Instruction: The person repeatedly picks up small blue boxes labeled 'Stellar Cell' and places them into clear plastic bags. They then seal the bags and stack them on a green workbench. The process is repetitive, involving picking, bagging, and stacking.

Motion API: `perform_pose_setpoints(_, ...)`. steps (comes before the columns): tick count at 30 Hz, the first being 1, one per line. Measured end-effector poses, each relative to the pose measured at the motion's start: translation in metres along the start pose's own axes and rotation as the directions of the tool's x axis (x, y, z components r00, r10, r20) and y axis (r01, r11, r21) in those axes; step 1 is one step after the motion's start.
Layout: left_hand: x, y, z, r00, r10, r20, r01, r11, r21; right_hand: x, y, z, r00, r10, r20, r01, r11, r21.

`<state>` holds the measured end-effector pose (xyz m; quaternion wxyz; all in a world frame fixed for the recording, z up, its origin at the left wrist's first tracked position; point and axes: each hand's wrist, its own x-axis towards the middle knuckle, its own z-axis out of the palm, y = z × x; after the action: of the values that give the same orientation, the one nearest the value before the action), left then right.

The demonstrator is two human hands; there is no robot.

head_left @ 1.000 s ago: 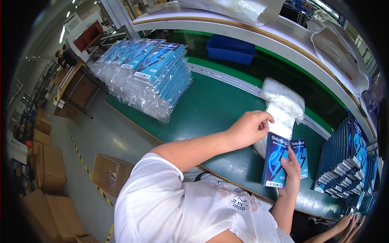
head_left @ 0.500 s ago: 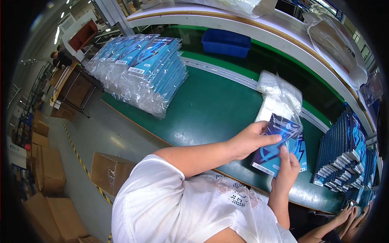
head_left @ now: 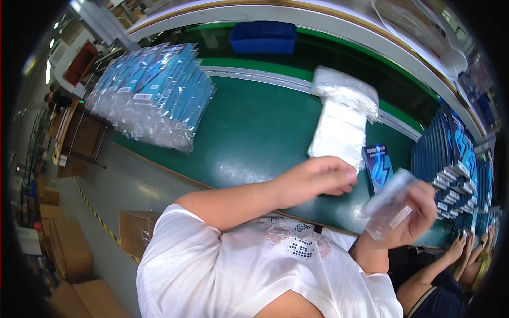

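My left hand (head_left: 324,177) has its fingers curled together at the near end of a pile of clear plastic bags (head_left: 339,132); nothing shows in it. Farther right, my right hand (head_left: 416,214) grips a clear plastic bag (head_left: 384,214) with a small white label patch. Motion blurs this bag, and I cannot tell whether a box is inside. Between my hands, just beyond them, a flat dark blue box (head_left: 377,167) with a light blue lightning design lies on the green table (head_left: 254,127).
Stacked bagged blue boxes (head_left: 154,95) fill the table's left end. Tall stacks of unbagged boxes (head_left: 450,159) stand at the right. A blue bin (head_left: 263,38) sits behind, under a shelf. Other people's hands (head_left: 461,246) are at the lower right. Cardboard cartons (head_left: 69,249) stand on the floor.
My hands have separated: the right has moved right with the clear bag, and the left has let go. The lower box now lies uncovered on the table. The view has shifted.
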<state>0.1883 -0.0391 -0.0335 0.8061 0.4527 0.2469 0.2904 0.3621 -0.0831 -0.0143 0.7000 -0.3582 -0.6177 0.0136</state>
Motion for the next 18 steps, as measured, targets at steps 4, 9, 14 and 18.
perform_pose_setpoints(4, -0.011, 0.011, -0.006, 0.992, -0.123, -0.015, 0.109, 0.922, -0.372, -0.008, -0.007, 0.032, 0.755, 0.056, 0.653, -0.189, 0.972, 0.136)
perform_pose_setpoints(9, -0.031, 0.029, -0.037, 0.872, 0.267, -0.411, -0.288, 0.957, 0.010, -0.005, -0.009, 0.046, 0.744, -0.067, 0.665, -0.153, 0.952, 0.267)
perform_pose_setpoints(14, -0.065, 0.020, -0.110, 0.657, 0.742, -0.134, 0.239, -0.036, 0.970, -0.010, 0.005, 0.034, 0.699, 0.228, 0.678, -0.374, 0.924, 0.075)
perform_pose_setpoints(18, -0.085, -0.007, -0.141, 0.676, 0.687, -0.266, 0.463, -0.115, 0.879, -0.016, 0.013, 0.037, 0.629, 0.287, 0.722, -0.431, 0.902, 0.017)
